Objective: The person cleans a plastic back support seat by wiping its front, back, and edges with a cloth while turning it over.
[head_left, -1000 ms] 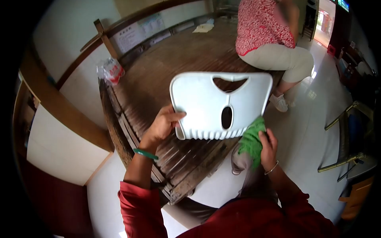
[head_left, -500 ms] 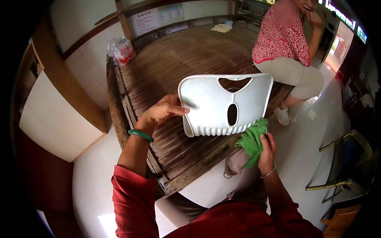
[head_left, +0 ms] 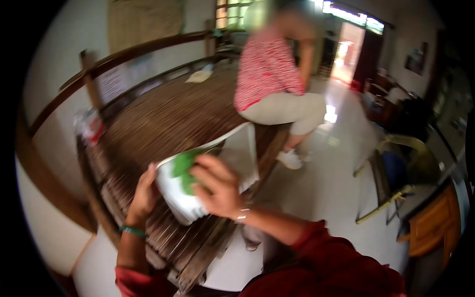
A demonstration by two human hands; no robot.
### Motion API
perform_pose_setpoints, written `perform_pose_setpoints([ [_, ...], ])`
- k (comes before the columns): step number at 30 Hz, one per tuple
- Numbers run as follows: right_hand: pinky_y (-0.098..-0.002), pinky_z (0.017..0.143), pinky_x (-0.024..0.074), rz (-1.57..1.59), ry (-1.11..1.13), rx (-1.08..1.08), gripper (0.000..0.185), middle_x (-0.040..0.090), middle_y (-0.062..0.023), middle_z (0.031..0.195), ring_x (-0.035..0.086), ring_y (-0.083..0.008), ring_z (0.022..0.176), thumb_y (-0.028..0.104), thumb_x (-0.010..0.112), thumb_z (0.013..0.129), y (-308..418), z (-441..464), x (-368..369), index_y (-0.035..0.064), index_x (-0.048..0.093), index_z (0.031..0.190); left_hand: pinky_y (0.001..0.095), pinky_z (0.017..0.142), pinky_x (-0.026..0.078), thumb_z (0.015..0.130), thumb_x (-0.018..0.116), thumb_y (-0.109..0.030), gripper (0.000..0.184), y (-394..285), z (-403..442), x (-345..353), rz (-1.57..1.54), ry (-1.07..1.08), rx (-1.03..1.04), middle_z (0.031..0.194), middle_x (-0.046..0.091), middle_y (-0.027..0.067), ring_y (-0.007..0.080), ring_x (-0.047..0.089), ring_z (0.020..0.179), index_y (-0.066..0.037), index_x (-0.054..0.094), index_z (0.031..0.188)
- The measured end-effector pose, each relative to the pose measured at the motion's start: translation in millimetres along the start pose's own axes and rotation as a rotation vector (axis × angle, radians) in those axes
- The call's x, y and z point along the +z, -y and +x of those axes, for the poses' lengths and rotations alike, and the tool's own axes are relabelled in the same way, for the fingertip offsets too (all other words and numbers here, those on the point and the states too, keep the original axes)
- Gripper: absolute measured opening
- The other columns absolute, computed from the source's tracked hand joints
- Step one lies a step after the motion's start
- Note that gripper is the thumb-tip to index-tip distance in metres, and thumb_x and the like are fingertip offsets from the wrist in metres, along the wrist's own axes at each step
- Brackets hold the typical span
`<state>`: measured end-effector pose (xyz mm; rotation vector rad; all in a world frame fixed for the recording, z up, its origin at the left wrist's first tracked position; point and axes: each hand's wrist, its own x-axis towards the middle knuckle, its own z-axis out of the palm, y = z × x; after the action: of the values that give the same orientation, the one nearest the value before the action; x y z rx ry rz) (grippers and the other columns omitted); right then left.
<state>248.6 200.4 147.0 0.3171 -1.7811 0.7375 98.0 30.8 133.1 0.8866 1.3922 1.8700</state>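
At the near end of the slatted wooden platform [head_left: 148, 114], I have the white panel [head_left: 174, 195] tilted over the slats, my left grip [head_left: 142, 194] pinching its left edge. My right grip [head_left: 217, 185] is closed over the green cloth [head_left: 184, 171], against the panel, and blocks much of that surface from my view. Beyond the panel's far corner, a seated person [head_left: 269, 74] in a red-and-white top takes up the platform's right edge. A pale cloth [head_left: 199, 75] lies toward the back, near the wooden rail [head_left: 148, 48]. By the left side sits a clear plastic bag [head_left: 89, 126] with red on it; blur hides its contents. To my right, well apart from both grips, stands a tube-framed chair [head_left: 380, 178].
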Motion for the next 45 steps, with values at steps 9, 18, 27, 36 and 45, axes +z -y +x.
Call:
perform_pose_setpoints([
  [9, -0.0426, 0.090, 0.0458, -0.240, 0.172, -0.132, 0.036, 0.051, -0.0070, 0.125, 0.053, -0.0291, 0.107, 0.016, 0.061, 0.082, -17, -15, 54, 0.0072, 0.058, 0.117, 0.0315, 0.087, 0.045, 0.098, 0.045, -0.052, 0.052, 13, 11, -11, -0.112, -0.210, 0.015, 0.103, 0.065, 0.0041, 0.0147, 0.059, 0.096, -0.005, 0.064, 0.109],
  [18, -0.0409, 0.090, 0.0444, -0.215, 0.351, -0.060, 0.032, 0.051, -0.0065, 0.120, 0.052, -0.0266, 0.102, 0.020, 0.064, 0.078, -25, -59, 53, 0.0082, 0.058, 0.108, 0.0292, 0.077, 0.049, 0.088, 0.072, -0.021, 0.032, 13, 4, 6, 0.117, -0.141, 0.112, 0.099, 0.068, 0.0032, 0.0121, 0.061, 0.086, -0.001, 0.064, 0.110],
  [27, -0.0391, 0.079, 0.0494, -0.186, 0.277, -0.027, 0.028, 0.056, -0.0068, 0.109, 0.056, -0.0263, 0.093, 0.015, 0.067, 0.072, -23, -71, 47, 0.0073, 0.063, 0.099, 0.0274, 0.073, 0.048, 0.092, 0.066, -0.018, 0.021, 16, 5, 22, 0.181, -0.278, 0.025, 0.092, 0.068, 0.0012, 0.0117, 0.060, 0.081, -0.002, 0.069, 0.105],
  [36, -0.0408, 0.070, 0.0493, -0.136, 0.268, 0.001, 0.017, 0.058, -0.0062, 0.096, 0.058, -0.0272, 0.082, 0.017, 0.061, 0.072, -36, -85, 53, 0.0083, 0.057, 0.086, 0.0265, 0.065, 0.045, 0.092, 0.066, -0.036, 0.030, 31, 17, -1, 0.141, -0.293, -0.052, 0.079, 0.065, 0.0001, 0.0089, 0.056, 0.071, -0.006, 0.068, 0.096],
  [45, -0.0418, 0.067, 0.0507, -0.038, 0.589, 0.409, 0.016, 0.063, -0.0100, 0.080, 0.063, -0.0320, 0.078, 0.020, 0.064, 0.072, -50, -126, 51, 0.0068, 0.065, 0.081, 0.0330, 0.083, 0.051, 0.088, 0.067, -0.047, 0.047, 28, 15, -7, 0.117, -0.306, -0.069, 0.093, 0.068, 0.0076, 0.0161, 0.063, 0.084, -0.003, 0.066, 0.103],
])
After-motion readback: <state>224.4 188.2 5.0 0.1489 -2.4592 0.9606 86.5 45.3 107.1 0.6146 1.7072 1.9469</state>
